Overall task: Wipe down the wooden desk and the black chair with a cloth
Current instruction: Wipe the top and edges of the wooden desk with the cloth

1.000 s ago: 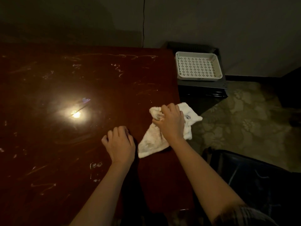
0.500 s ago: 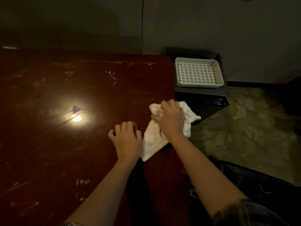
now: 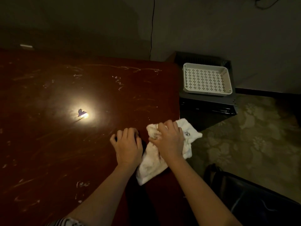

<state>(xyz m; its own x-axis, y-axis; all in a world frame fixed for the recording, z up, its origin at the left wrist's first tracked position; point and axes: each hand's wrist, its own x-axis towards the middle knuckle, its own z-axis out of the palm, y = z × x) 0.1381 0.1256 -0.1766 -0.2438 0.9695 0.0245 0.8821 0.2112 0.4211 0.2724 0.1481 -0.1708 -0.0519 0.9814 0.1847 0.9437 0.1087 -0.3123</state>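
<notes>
Cloth (image 3: 153,165), white and bunched, lies on the desk (image 3: 65,144) at its right edge. Right hand (image 3: 169,141) grips its crumpled top, fingers curled round it. Left hand (image 3: 127,145) rests just beside the cloth, fingers bent onto the desk.

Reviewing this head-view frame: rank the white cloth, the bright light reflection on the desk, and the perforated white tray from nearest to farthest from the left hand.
From the left hand, resting on the wooden desk:
1. White cloth, just to its right, held by the right hand.
2. Light reflection, up and left on the desk.
3. Perforated white tray, off the desk, far right on a dark cabinet.
</notes>
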